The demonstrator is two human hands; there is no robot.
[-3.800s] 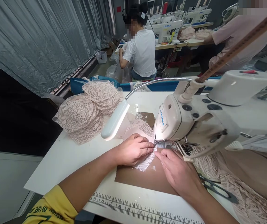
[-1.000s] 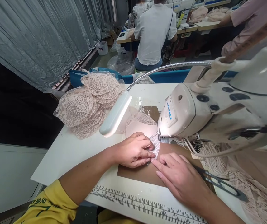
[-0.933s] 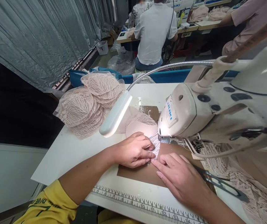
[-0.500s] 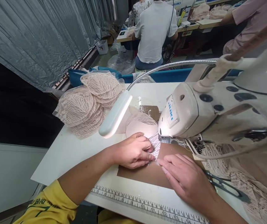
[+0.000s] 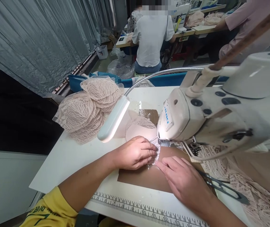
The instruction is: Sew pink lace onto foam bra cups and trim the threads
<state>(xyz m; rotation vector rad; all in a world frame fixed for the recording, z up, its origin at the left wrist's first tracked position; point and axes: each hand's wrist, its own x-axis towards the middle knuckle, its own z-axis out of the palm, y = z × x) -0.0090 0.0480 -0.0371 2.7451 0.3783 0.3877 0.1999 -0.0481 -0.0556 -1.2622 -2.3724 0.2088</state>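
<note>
Beneath the head of a white sewing machine [image 5: 176, 118] lies a pale pink lace bra cup [image 5: 138, 131], its lace edge [image 5: 157, 150] running toward me from the needle area. My left hand [image 5: 138, 153] rests over this edge with bent fingers pressed together on the lace. Thumb and fingertips of my right hand [image 5: 183, 178] pinch the near end of the same edge, close to the left fingertips. Both hands are over a brown plate [image 5: 139, 176] on the white table [image 5: 78, 164]. The exact grip under the left fingers is hidden.
Stacked lace cups [image 5: 78, 113] stand at the table's back left. A lit lamp [image 5: 113, 119] hangs low on a bendable neck. Dark scissors-like metal tool [image 5: 226, 187] and heaped lace [image 5: 262, 195] lie at right. A ruler strip [image 5: 144, 209] marks the front edge. Co-workers sit beyond.
The view has shifted slightly, so the machine appears further left. The left fingers have drawn closer together over the lace; the right hand still pinches its near end.
</note>
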